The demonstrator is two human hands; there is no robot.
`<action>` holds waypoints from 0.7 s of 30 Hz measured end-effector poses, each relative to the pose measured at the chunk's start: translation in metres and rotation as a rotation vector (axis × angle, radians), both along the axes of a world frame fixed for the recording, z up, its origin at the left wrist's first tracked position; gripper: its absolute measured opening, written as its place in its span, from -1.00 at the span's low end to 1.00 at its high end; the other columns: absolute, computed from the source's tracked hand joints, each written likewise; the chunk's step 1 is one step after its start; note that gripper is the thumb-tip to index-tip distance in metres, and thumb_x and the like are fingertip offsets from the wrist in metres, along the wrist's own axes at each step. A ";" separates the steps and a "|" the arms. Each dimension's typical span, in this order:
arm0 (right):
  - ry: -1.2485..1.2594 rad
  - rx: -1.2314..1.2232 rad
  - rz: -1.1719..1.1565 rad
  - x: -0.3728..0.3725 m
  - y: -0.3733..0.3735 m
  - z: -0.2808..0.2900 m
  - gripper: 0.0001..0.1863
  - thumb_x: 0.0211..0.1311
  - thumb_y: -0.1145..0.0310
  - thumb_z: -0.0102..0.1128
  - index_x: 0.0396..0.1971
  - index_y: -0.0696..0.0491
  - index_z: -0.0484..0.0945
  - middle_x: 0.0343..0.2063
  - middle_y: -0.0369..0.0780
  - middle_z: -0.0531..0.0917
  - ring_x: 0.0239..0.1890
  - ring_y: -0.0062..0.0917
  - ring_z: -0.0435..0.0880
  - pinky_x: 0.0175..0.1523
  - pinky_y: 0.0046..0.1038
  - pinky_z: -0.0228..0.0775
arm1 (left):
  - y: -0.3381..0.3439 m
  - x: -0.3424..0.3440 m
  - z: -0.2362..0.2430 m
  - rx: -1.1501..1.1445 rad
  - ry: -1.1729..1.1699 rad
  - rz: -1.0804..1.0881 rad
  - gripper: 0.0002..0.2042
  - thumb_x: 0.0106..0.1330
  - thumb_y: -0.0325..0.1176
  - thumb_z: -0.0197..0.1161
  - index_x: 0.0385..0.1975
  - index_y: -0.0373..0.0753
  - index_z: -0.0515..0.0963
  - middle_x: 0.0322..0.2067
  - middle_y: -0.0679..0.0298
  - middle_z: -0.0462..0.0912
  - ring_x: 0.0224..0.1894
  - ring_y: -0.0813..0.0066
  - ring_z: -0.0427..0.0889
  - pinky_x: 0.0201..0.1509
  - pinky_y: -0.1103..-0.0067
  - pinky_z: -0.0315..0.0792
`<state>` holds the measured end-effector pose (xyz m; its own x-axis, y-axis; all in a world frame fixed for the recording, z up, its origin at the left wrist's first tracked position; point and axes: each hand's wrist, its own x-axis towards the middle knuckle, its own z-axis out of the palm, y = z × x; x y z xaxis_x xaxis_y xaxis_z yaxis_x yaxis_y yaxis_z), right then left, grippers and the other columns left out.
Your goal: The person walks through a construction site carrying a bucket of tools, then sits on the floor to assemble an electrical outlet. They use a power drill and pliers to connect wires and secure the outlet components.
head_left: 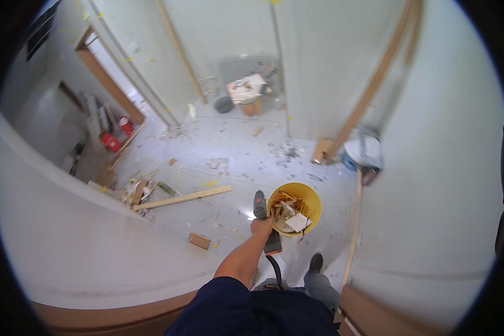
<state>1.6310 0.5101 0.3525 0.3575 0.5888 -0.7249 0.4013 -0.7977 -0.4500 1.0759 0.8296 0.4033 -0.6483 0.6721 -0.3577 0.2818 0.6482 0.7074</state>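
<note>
Clearly the clearing-up here is only partly done. At the far left, tools and red containers sit piled by the wall, and a heap of wood scraps lies on the floor just beside a long wooden strip — none of it gathered yet. A small wood block lies alone nearer the person, with dust and chips scattered across the tiles. In the middle, one hand — I cannot tell for certain which, though the arm comes up from the person's left side — has its fingers wrapped tight around the grip of a corded power tool, held low over the floor with its cable trailing back toward the legs. The other hand is out of sight. Touching the tool on the right stands a yellow bucket, already well filled with offcuts, wire bits and a pale flat piece — so some debris has been collected. Further right, a leaning timber length and a white bucket wait against the wall, untouched.
</note>
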 end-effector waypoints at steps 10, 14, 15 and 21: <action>-0.069 -0.137 0.399 -0.181 0.326 0.026 -0.48 0.26 0.06 0.35 0.13 0.03 0.56 -0.37 -0.03 0.75 -0.32 -0.02 0.76 -0.23 -0.04 0.56 | 0.131 -0.327 -0.038 0.385 -0.328 0.783 -0.43 0.00 -0.18 0.56 -0.03 -0.44 0.66 -0.06 -0.03 0.77 -0.01 0.07 0.76 0.09 0.31 0.57; -0.098 -0.231 0.423 -0.327 0.352 -0.001 -0.47 0.26 0.06 0.35 0.14 0.03 0.56 -0.37 -0.02 0.75 -0.32 -0.01 0.76 -0.23 -0.04 0.56 | 0.099 -0.508 -0.102 0.434 -0.443 0.899 -0.34 0.05 -0.32 0.54 0.18 -0.46 0.53 0.13 -0.04 0.65 0.08 0.12 0.69 0.17 0.26 0.54; -0.091 -0.238 0.424 -0.376 0.349 -0.026 -0.47 0.26 0.06 0.35 0.14 0.03 0.56 -0.37 -0.02 0.75 -0.32 -0.01 0.76 -0.23 -0.04 0.56 | 0.103 -0.555 -0.103 0.428 -0.398 0.929 -0.35 0.07 -0.33 0.53 0.20 -0.45 0.52 0.14 -0.04 0.65 0.07 0.13 0.70 0.13 0.29 0.57; -0.118 -0.241 0.439 -0.551 0.546 -0.025 -0.47 0.26 0.06 0.36 0.14 0.03 0.55 -0.36 -0.02 0.76 -0.31 0.00 0.76 -0.23 -0.04 0.56 | 0.123 -0.734 -0.180 0.428 -0.637 1.332 -0.43 0.19 -0.34 0.48 0.18 -0.49 0.51 0.10 0.03 0.62 -0.01 0.18 0.71 -0.01 0.29 0.63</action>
<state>1.0798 1.0561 0.3280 0.2017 0.5234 -0.8279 0.7589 -0.6179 -0.2057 0.3419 0.9523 0.2238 -0.6627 -0.1318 -0.7372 -0.7309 -0.1007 0.6750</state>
